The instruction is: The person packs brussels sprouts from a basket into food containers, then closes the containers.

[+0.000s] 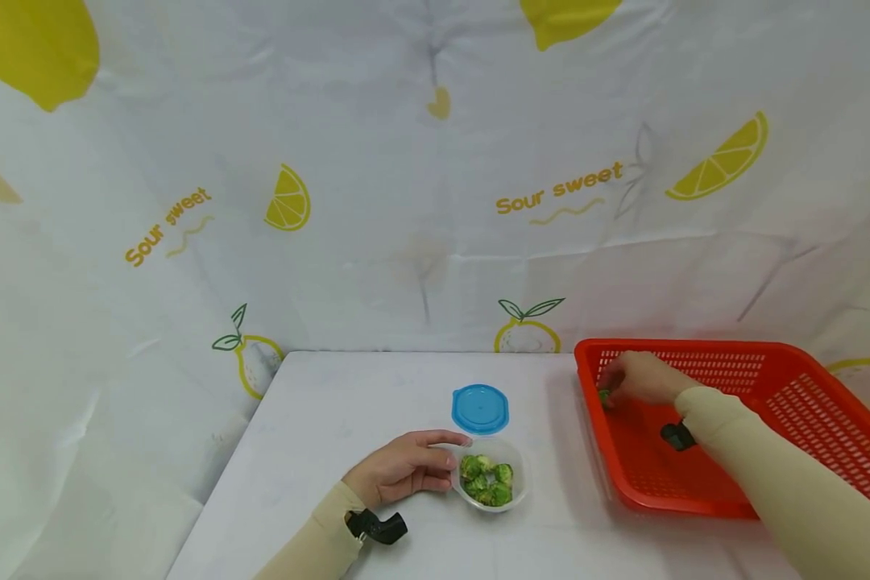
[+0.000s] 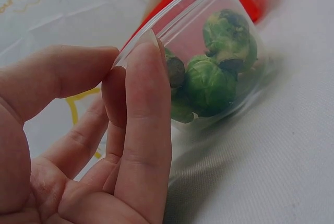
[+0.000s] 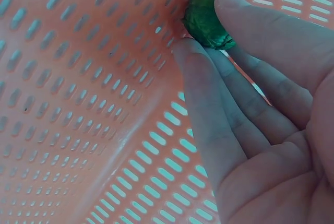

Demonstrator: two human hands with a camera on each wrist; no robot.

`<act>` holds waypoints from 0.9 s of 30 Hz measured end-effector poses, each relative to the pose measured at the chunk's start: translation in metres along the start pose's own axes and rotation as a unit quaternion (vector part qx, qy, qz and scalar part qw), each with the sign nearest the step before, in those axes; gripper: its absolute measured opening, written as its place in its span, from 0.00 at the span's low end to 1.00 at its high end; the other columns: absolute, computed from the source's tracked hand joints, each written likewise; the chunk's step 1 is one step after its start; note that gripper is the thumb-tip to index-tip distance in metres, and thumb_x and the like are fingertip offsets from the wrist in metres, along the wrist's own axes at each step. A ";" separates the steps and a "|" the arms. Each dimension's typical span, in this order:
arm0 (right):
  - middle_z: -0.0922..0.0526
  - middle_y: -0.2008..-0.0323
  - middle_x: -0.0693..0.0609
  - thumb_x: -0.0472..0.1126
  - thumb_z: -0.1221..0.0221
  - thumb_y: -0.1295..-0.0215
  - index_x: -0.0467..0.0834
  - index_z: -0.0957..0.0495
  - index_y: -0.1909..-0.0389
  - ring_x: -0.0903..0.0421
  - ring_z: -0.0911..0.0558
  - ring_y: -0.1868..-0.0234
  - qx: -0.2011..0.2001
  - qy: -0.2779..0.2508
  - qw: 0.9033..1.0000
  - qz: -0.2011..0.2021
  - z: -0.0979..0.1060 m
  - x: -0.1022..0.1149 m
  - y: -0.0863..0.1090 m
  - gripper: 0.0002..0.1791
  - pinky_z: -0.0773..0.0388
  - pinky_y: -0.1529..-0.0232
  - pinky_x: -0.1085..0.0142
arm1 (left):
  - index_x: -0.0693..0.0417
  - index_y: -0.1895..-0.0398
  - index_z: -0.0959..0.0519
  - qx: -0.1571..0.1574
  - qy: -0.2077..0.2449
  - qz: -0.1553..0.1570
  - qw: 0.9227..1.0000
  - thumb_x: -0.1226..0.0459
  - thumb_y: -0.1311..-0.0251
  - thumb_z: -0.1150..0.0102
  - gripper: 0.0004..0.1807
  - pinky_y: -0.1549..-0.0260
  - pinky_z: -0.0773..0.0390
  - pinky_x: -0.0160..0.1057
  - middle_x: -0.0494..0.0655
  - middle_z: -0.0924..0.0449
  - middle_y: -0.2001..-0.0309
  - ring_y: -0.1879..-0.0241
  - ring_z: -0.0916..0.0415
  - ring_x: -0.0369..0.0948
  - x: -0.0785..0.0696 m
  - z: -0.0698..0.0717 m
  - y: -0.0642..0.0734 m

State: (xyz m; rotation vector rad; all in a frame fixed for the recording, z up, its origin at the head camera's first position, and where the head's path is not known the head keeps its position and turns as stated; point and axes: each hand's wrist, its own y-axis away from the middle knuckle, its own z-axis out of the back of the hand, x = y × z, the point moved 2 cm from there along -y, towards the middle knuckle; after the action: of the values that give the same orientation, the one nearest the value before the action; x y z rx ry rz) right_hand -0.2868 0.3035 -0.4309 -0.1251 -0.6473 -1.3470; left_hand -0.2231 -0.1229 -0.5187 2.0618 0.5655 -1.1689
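A small clear plastic container [image 1: 524, 477] stands on the table with several Brussels sprouts [image 1: 487, 482] in it. My left hand [image 1: 411, 467] pinches its rim on the left side, and the left wrist view shows the rim [image 2: 172, 6] between thumb and fingers. Inside the red basket, at its left wall, is my right hand [image 1: 641, 377]. It holds one green Brussels sprout [image 3: 206, 19] between thumb and fingers, near the slotted wall. In the head view only a bit of that sprout [image 1: 605, 397] shows beneath the hand.
A blue lid [image 1: 480, 408] lies flat on the table just behind the container. The red slotted basket [image 1: 685, 507] takes up the right side, its raised rim facing the container. Behind the white table [image 1: 348, 403] hangs a lemon-print cloth [image 1: 377, 266].
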 end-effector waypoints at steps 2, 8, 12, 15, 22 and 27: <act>0.11 0.58 0.50 0.41 0.23 0.38 0.42 0.11 0.51 0.50 0.18 0.54 0.001 -0.003 1.000 -0.003 0.000 0.001 0.002 0.16 0.11 0.47 0.48 | 0.54 0.26 0.23 0.001 0.003 0.000 1.000 0.66 0.30 0.32 0.29 0.56 0.10 0.34 0.42 0.16 0.62 0.64 0.14 0.35 0.000 0.000 0.000; 0.10 0.60 0.52 0.42 0.24 0.36 0.43 0.10 0.53 0.52 0.17 0.57 0.004 0.006 1.000 0.014 0.004 0.002 0.009 0.12 0.11 0.48 0.49 | 0.54 0.26 0.23 0.000 0.007 0.002 1.000 0.66 0.30 0.33 0.29 0.55 0.10 0.34 0.42 0.15 0.62 0.64 0.15 0.35 0.003 0.002 -0.001; 0.10 0.60 0.54 0.43 0.25 0.34 0.43 0.10 0.54 0.54 0.15 0.57 -0.001 0.010 0.999 0.030 0.010 0.004 0.022 0.11 0.11 0.48 0.49 | 0.53 0.26 0.23 -0.004 0.006 0.003 1.000 0.67 0.29 0.33 0.28 0.56 0.10 0.34 0.42 0.15 0.63 0.64 0.15 0.35 0.004 0.003 -0.001; 0.09 0.58 0.54 0.45 0.26 0.32 0.44 0.11 0.51 0.54 0.14 0.56 -0.007 0.009 0.999 0.031 0.016 0.006 0.036 0.13 0.10 0.48 0.49 | 0.54 0.26 0.23 -0.001 0.005 0.000 1.000 0.67 0.29 0.34 0.28 0.55 0.10 0.34 0.42 0.15 0.63 0.64 0.15 0.35 0.004 0.002 -0.001; 0.09 0.56 0.56 0.50 0.25 0.34 0.48 0.10 0.48 0.54 0.14 0.53 -0.037 0.021 0.999 0.027 0.027 0.015 0.076 0.17 0.10 0.50 0.51 | 0.54 0.26 0.24 0.002 0.007 -0.004 1.000 0.67 0.29 0.33 0.29 0.55 0.10 0.34 0.42 0.15 0.62 0.63 0.15 0.35 0.002 0.002 0.000; 0.09 0.59 0.58 0.48 0.25 0.34 0.49 0.09 0.50 0.55 0.15 0.55 -0.059 0.024 0.998 0.030 0.030 0.023 0.102 0.14 0.11 0.54 0.59 | 0.55 0.26 0.24 0.005 0.004 -0.006 1.000 0.68 0.28 0.35 0.28 0.55 0.10 0.34 0.42 0.15 0.62 0.63 0.15 0.35 0.000 0.000 0.000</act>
State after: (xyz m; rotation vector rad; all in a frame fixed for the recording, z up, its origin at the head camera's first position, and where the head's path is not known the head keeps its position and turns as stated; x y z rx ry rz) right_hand -0.2009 0.3223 -0.3666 -0.2049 -0.5199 -1.3268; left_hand -0.2231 -0.1232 -0.5191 2.0746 0.5779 -1.1735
